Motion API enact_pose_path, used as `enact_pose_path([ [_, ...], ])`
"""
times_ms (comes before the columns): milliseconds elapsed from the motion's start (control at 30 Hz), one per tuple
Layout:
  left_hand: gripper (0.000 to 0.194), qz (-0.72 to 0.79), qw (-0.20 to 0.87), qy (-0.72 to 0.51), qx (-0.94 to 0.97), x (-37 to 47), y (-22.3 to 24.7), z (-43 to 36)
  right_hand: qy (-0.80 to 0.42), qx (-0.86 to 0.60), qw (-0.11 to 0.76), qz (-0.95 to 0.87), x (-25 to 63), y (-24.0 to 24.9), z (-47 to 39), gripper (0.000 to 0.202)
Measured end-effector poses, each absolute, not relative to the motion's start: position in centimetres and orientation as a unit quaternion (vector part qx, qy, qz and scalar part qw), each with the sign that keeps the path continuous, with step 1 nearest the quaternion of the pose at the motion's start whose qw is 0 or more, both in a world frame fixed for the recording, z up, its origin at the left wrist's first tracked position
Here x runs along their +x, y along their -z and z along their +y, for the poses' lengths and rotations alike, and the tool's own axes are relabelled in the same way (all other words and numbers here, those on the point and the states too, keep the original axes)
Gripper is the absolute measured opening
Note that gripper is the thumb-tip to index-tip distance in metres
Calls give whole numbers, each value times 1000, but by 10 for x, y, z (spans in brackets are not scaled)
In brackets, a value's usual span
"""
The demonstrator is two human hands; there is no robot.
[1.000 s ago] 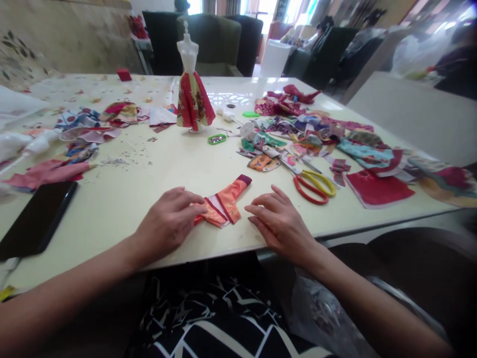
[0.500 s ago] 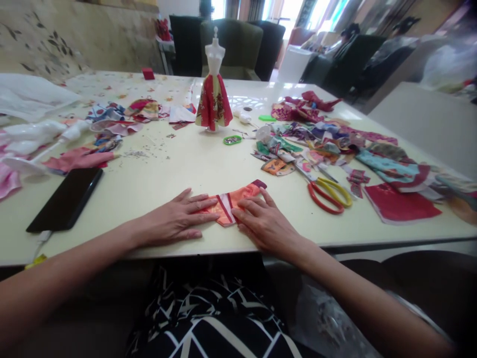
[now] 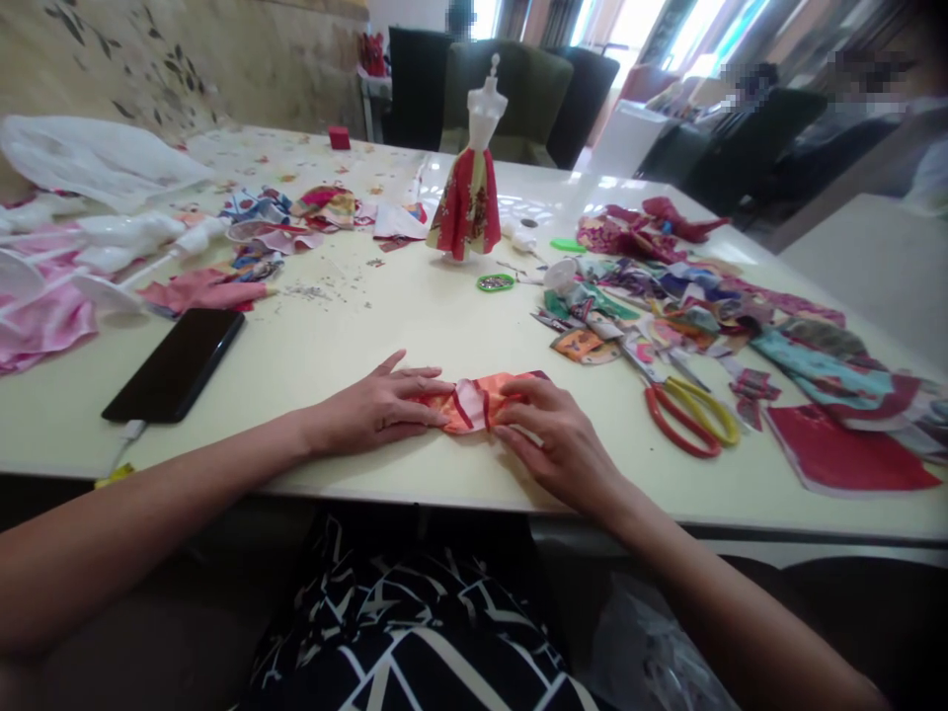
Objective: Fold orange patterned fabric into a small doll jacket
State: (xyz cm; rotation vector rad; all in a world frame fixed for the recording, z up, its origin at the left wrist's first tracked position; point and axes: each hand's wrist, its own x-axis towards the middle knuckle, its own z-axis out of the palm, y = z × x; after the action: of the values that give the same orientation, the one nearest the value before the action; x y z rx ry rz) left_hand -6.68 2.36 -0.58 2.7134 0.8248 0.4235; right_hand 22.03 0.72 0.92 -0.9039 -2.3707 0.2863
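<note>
A small orange fabric piece (image 3: 469, 408) with a pale pink panel and dark red strips lies near the table's front edge, slightly buckled in the middle. On its left end rest the stretched fingers of my left hand (image 3: 381, 407), palm down. My right hand (image 3: 559, 434) pinches its right end between thumb and bent fingers. The fingers hide both ends of the cloth in part. Beyond stands a small white dress form (image 3: 486, 117) wearing a red and yellow-green skirt (image 3: 468, 209). A green-rimmed dish of pins (image 3: 495, 283) sits in front of it.
Red- and yellow-handled scissors (image 3: 685, 415) lie right of my right hand, beside heaped fabric scraps (image 3: 667, 286) and a red cloth (image 3: 844, 449). At left are a black phone (image 3: 176, 365) on a cable, more scraps (image 3: 214, 291) and white plastic forms (image 3: 140, 242). Chairs stand behind.
My right hand has gone from pressing flat to pinching the fabric's right end, and the cloth has buckled. My left hand stays on it. The whole view has shifted and tilted.
</note>
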Motion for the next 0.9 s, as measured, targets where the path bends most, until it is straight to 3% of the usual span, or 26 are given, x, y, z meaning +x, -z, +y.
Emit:
enact_pose_path([
  [167,32,231,114,-146,955,-69,2,27,-252,-388,330,-823,239,-15,10,14],
  [267,37,227,114,-126,959,-70,1,29,-180,-399,327,-838,241,-14,15,17],
  [400,45,226,100,-94,964,-71,-3,29,-62,-380,236,-892,238,-6,29,19],
  [500,44,223,79,-85,968,-71,-8,28,-77,-373,212,-900,237,-2,38,17],
  [600,42,222,63,-99,968,-72,-10,24,-114,-379,244,-885,237,-3,44,17],
  [767,41,278,90,-222,930,-75,-7,20,-108,-406,312,-852,242,-4,53,16],
  [900,27,352,111,-385,846,-66,-38,11,-96,-417,408,-806,241,-31,56,14],
])
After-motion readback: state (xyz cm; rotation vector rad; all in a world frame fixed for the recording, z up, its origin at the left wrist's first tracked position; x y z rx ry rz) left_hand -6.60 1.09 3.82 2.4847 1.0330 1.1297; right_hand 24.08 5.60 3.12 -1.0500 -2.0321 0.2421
